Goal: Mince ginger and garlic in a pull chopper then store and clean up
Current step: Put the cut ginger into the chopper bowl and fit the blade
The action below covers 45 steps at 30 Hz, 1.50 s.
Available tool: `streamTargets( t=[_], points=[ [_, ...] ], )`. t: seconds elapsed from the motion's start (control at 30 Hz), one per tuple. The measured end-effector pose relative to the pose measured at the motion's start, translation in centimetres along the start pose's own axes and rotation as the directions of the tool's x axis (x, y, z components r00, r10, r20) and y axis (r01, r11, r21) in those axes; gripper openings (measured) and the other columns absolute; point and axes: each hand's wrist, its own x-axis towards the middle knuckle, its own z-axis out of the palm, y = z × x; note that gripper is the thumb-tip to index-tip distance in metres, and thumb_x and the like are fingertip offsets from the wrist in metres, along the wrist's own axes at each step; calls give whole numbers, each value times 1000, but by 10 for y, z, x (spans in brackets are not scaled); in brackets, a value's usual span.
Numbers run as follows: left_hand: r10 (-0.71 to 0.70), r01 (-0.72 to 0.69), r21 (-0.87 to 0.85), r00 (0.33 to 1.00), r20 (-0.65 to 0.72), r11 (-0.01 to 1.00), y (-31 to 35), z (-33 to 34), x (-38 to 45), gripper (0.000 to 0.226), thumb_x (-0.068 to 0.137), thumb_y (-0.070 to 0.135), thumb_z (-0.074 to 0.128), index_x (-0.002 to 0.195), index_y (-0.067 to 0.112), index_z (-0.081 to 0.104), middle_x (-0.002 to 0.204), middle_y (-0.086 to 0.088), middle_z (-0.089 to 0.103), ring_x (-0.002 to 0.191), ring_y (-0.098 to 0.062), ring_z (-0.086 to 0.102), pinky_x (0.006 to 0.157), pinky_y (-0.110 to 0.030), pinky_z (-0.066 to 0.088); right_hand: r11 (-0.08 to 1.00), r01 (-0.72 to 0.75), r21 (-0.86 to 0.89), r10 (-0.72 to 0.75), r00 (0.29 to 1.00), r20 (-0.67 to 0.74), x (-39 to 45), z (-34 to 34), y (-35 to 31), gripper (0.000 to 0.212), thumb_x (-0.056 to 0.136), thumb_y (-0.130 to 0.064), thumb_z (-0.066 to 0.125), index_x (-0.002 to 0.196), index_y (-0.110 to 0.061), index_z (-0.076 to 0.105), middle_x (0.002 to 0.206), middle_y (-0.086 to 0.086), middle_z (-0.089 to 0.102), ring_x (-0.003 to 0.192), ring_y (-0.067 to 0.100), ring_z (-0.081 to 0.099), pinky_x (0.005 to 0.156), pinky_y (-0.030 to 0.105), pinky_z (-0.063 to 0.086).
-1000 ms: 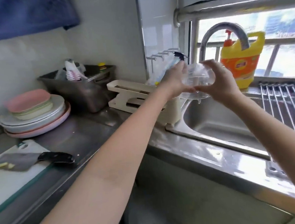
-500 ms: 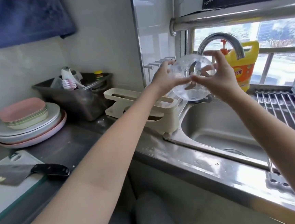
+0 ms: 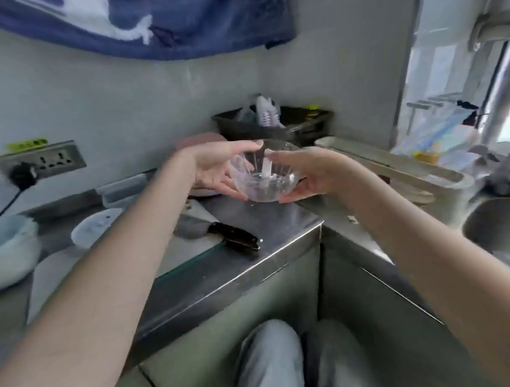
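Well, the biggest thing is the steel counter [image 3: 270, 238], smooth and shiny, and it bends round a corner toward the sink [image 3: 509, 226] at about 3 o'clock. It looks wipeable, which I think suits wet, messy work.

Up at 12 o'clock a blue cloth [image 3: 170, 18] hangs on the wall, soft and a bit fuzzy. At 9 o'clock there is a round white lid [image 3: 96, 227] lying flat, and behind it a grey wall socket [image 3: 41, 159] with a black plug in it.

Near the back corner stands a dark tub [image 3: 300, 124] with bits poking out; I cannot tell what they all are.

Just left of the middle lies a knife [image 3: 220, 232] with a grey blade and a black handle. It rests flat on a board with a glassy edge, well away from the hands, so I guess nobody bumps it.

Right in the middle is the clear chopper bowl [image 3: 264, 177], round, see-through plastic with a little white post standing up inside. It looks empty and wet. It is held up in the air above the counter, open side up.

Her left hand [image 3: 214, 169] cups its left side with fingers spread and lightly bent round the wall. Her right hand [image 3: 310, 173] cups the right side and bottom the same way. Two hands probably keep the slippery bowl from dropping.
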Motion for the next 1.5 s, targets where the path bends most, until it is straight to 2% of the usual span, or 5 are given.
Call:
streamTargets(
  t=[0.3, 0.53, 0.9, 1.1, 1.5],
  points=[
    [-282, 189, -233, 832, -478, 954, -169, -141, -125, 58, 84, 64, 48, 104, 11, 58, 106, -13, 60, 78, -24, 63, 50, -29, 53, 961, 174, -216, -108, 952, 285, 66, 208, 16, 34, 94, -45, 51, 89, -12, 53, 84, 12, 58, 75, 28, 59, 76, 42, 54],
    [-393, 238, -343, 767, -508, 909, -248, -169, -126, 60, 95, 57, 37, 88, 7, 68, 71, -9, 70, 75, -25, 61, 78, -48, 53, 405, 524, -749, -439, 830, 343, 115, 204, 30, 30, 91, -17, 54, 120, -10, 58, 114, 9, 63, 103, 28, 57, 73, 26, 35],
    [513, 62, 558, 321, -796, 828, -200, -93, -112, 15, 91, 15, 57, 98, 17, 70, 97, 6, 69, 90, -13, 61, 82, -23, 46, 124, 114, -986, 75, 989, 124, 124, 142, 34, 82, 82, -62, 58, 136, -7, 32, 133, 12, 47, 113, 28, 51, 85, 35, 44],
    [298, 0, 462, 763, -573, 887, -177, -28, -49, 47, 96, 13, 48, 142, 11, 41, 147, -5, 42, 136, -17, 36, 109, -23, 24, 216, 180, -960, 54, 979, 196, 114, 127, 55, 45, 79, -46, 70, 90, -10, 46, 83, 5, 58, 67, 17, 49, 55, 27, 33],
    [35, 400, 255, 480, -877, 880, -203, -22, -15, 68, 102, 25, 33, 149, -6, -6, 155, -31, -6, 146, -40, -1, 117, -36, 9, 652, 271, -708, -135, 961, 243, 71, 153, 70, 12, 87, -13, 54, 97, -9, 50, 79, 19, 61, 46, 31, 65, 41, 40, 55]
  ],
)
